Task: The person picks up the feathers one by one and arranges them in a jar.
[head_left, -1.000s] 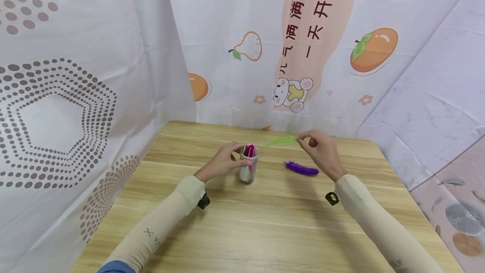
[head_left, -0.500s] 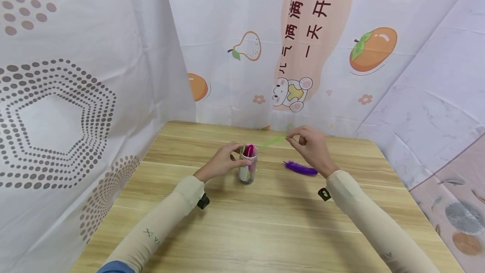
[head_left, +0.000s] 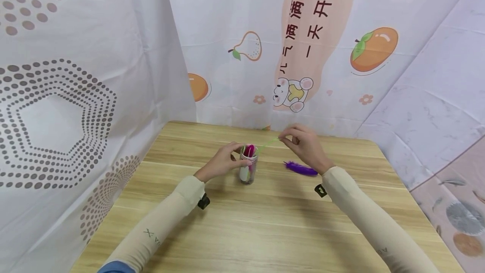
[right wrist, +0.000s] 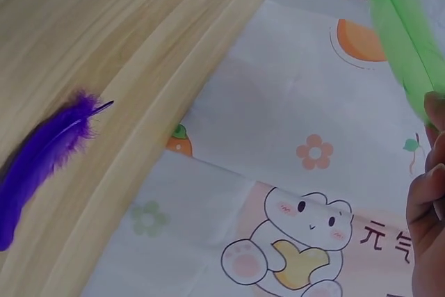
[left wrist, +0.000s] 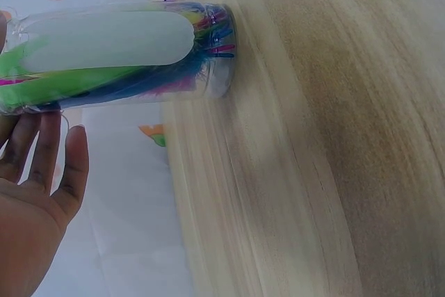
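Observation:
A clear jar (head_left: 248, 172) with a pale label stands upright on the table, holding several coloured feathers (left wrist: 104, 85), among them green, blue and pink. My left hand (head_left: 226, 161) grips the jar near its top, thumb in front and fingers behind. My right hand (head_left: 305, 146) pinches one end of a light green feather (right wrist: 407, 36). That feather slants down to the left, and its other end is at the jar's mouth. In the right wrist view only part of the right hand shows, at the right edge. A purple feather (head_left: 301, 168) lies on the table below the right hand.
The wood-grain table (head_left: 242, 231) reaches back to a white printed curtain (head_left: 227, 83). More curtains hang at the left (head_left: 57, 121) and at the right (head_left: 435, 96).
My right hand has moved left, bringing the green feather from beside the jar to its mouth. The left hand, the jar and the purple feather have stayed in place.

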Demonstrator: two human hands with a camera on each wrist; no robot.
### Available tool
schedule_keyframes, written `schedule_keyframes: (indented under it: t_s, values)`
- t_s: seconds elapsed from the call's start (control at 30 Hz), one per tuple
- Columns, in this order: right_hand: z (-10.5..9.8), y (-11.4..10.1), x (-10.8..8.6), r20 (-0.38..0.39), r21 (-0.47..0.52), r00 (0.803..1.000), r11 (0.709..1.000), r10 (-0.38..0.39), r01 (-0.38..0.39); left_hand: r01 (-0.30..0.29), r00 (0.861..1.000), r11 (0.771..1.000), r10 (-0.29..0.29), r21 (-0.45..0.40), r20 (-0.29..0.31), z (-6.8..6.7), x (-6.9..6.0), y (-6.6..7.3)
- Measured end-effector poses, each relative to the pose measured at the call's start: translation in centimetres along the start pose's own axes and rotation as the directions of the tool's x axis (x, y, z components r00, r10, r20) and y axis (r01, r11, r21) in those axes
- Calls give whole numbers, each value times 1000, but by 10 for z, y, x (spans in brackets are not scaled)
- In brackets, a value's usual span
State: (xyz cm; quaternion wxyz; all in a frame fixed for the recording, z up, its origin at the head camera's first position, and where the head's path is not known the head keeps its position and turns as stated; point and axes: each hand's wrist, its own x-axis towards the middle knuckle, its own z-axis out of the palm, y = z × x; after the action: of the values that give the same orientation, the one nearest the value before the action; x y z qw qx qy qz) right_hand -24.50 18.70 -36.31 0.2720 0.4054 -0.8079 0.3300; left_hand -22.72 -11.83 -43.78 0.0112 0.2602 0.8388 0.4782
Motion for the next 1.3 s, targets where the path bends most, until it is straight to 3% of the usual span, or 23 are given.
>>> schedule_keyframes:
  t_s: [0.3,0.6,0.9,1.3]
  values:
    - [9,-6,9,51,-27,994,995,-93,95,-7,1000,1000,7,2,3,-1,-1,3]
    - [25,-6,15,112,-35,971,976,-212,217,-1,1000,1000,1,5,4,0,-1,2]
    - [38,-11,20,182,-65,962,973,-206,220,12,1000,1000,-12,1,5,-1,-1,2]
    - [56,-18,26,277,-56,935,967,-223,247,0,1000,1000,0,-7,9,-1,-1,1]
